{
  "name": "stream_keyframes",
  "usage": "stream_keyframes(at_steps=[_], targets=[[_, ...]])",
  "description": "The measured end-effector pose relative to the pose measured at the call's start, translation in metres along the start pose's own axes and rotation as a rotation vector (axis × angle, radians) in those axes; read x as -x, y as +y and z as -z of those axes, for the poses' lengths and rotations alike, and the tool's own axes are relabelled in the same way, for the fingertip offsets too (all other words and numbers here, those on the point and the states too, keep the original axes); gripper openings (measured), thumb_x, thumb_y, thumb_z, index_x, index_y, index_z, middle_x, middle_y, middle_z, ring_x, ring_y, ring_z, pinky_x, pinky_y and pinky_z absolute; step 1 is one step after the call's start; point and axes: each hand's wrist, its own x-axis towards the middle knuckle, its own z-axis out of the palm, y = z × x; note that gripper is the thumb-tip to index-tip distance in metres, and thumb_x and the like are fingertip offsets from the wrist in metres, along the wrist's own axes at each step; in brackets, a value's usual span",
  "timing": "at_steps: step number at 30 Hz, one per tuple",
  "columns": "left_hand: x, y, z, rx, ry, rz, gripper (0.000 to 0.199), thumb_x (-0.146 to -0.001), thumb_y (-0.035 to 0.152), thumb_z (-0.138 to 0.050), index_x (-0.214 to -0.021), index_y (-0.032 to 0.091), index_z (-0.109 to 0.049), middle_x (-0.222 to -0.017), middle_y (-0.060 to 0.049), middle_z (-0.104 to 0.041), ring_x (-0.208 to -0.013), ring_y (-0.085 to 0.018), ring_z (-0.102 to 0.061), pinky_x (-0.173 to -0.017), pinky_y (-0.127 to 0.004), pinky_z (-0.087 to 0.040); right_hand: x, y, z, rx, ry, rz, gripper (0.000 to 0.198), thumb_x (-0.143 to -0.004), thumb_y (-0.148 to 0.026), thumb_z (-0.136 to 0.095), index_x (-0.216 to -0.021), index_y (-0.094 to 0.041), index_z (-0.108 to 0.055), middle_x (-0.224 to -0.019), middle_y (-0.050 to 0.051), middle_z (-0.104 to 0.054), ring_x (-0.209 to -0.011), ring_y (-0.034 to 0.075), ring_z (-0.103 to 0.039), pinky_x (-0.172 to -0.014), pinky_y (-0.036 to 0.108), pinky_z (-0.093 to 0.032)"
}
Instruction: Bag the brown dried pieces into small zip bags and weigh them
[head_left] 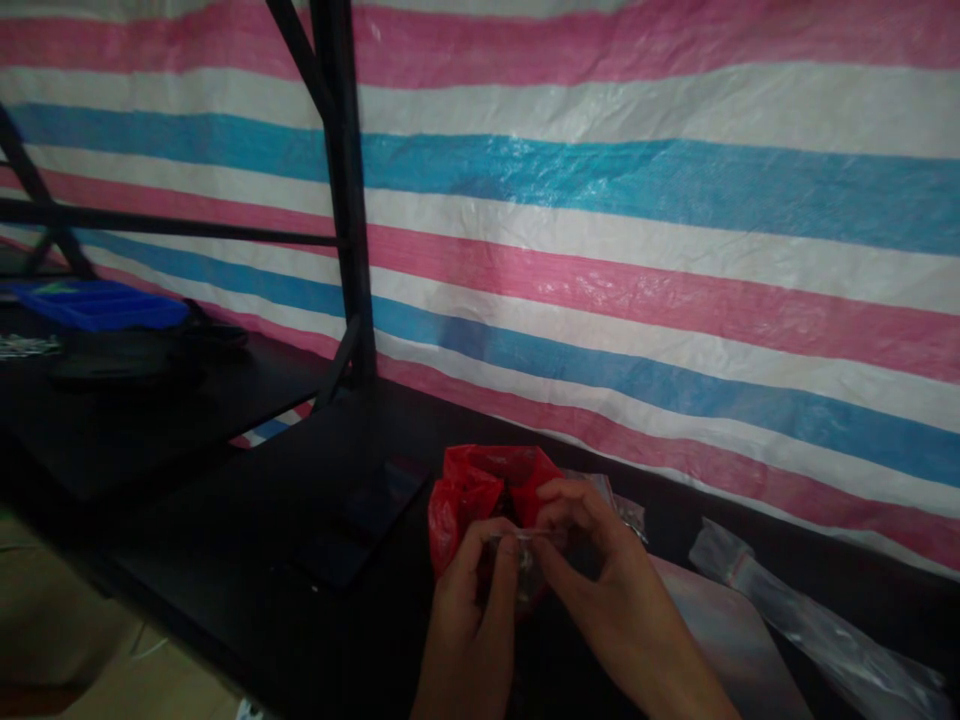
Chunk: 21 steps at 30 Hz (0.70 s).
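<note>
Between my two hands is a small clear plastic bag [527,572], pinched along its top edge. My left hand [481,590] grips the bag's left side between thumb and fingers. On the right side, my right hand [592,550] pinches the same edge with thumb and finger. Small contents show dimly inside the bag, too blurred to name. Just behind my hands stands a red plastic bag [469,490] with its mouth open; its inside is mostly dark and partly hidden by my fingers.
Clear bags with small pieces [630,515] lie behind my right hand. A pale flat panel [712,620] and a long clear plastic bag [817,620] are to the right. Left lies a dark phone-like slab [367,520]. A blue tray [105,303] sits farther left, past a black post [345,200].
</note>
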Motion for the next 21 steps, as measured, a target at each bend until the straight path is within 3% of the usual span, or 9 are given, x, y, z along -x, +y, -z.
stream_keyframes(at_steps=[9,13,21], targets=[[-0.0031,-0.0084,0.0054,-0.041,0.066,-0.039,0.04,-0.101,0.059,-0.054,-0.106,0.024,-0.073,-0.114,-0.009,-0.078,-0.096,-0.022,-0.075,-0.086,-0.031,-0.062,-0.0043,0.0039,-0.0059,-0.063,-0.033,-0.072,0.032,-0.089,-0.026,-0.071,-0.12,-0.029,-0.064,-0.093,-0.002,-0.069,-0.088,0.017,-0.069,-0.078,0.028,-0.058],[-0.0016,-0.0098,0.0072,-0.05,0.062,-0.03,0.041,-0.1,0.06,-0.054,-0.108,0.024,-0.072,-0.117,-0.01,-0.078,-0.105,-0.025,-0.075,-0.091,-0.033,-0.062,-0.0059,0.0025,-0.0091,-0.074,-0.02,-0.063,0.029,-0.087,-0.024,-0.07,-0.115,-0.029,-0.065,-0.088,-0.003,-0.068,-0.083,0.017,-0.068,-0.076,0.028,-0.058],[-0.0027,-0.0009,0.0013,-0.043,0.096,-0.052,0.035,-0.097,0.055,-0.061,-0.098,0.023,-0.075,-0.098,-0.007,-0.079,-0.089,-0.023,-0.076,-0.08,-0.031,-0.062,-0.0046,-0.0004,-0.0103,-0.013,0.035,-0.015,0.023,-0.083,-0.022,-0.07,-0.105,-0.027,-0.064,-0.08,-0.004,-0.066,-0.076,0.018,-0.064,-0.072,0.029,-0.055]])
